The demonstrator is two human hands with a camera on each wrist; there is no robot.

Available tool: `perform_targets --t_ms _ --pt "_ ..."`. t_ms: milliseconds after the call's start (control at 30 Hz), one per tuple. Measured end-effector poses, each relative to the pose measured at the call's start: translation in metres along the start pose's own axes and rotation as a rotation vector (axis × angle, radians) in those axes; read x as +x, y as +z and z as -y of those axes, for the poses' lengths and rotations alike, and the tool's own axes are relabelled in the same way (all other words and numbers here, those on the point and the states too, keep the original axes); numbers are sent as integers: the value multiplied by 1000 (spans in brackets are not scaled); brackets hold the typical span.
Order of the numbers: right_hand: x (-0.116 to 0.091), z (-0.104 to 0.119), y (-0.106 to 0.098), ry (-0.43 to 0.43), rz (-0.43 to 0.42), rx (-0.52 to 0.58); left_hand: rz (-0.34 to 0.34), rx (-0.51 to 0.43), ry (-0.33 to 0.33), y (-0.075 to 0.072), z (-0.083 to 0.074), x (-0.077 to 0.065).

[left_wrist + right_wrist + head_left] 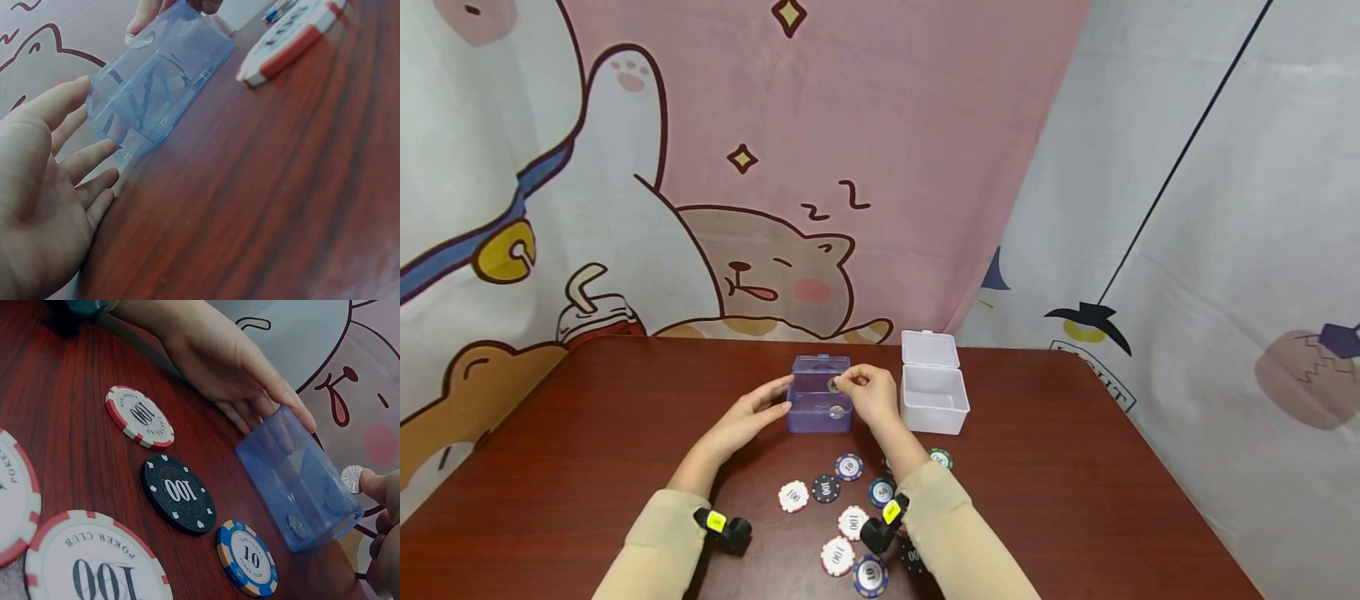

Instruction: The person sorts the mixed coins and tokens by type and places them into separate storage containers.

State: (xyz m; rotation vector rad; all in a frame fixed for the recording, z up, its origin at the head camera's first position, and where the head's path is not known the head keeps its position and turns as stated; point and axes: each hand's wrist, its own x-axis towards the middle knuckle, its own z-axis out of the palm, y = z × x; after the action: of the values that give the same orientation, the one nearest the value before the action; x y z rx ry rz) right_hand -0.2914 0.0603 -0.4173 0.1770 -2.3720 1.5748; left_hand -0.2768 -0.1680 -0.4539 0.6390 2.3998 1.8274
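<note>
A translucent blue box [808, 417] stands on the table with its lid [822, 364] raised at the back. My left hand [741, 421] rests against its left side, fingers fairly straight, thumb by the near corner; the left wrist view shows the fingertips right at the box's end. Between thumb and fingers my right hand [874, 398] pinches a small silver coin [352, 479], close over the box's right end. Another coin [295, 526] shows through the wall, low inside the box.
Right of the blue box stands a white box [934, 408], lid raised. Several poker chips lie nearer me, among them a white chip [793, 497], a black chip [826, 488] and a blue chip [849, 467]. My right forearm covers some. A printed cloth [925, 167] hangs behind.
</note>
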Motion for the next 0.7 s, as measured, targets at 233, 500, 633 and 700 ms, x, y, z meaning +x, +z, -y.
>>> perform_targets --t_ms 233,500,633,700 --pt "1 -4 5 16 -20 -53 0 -16 -34 1 0 -1" --pt "0 -12 9 56 -46 -37 5 -11 -19 1 1 0" --pt "-1 -13 11 62 -61 -32 -2 -12 -34 1 1 0" --pt "-1 -14 11 62 -65 -30 -1 -15 -32 1 1 0"
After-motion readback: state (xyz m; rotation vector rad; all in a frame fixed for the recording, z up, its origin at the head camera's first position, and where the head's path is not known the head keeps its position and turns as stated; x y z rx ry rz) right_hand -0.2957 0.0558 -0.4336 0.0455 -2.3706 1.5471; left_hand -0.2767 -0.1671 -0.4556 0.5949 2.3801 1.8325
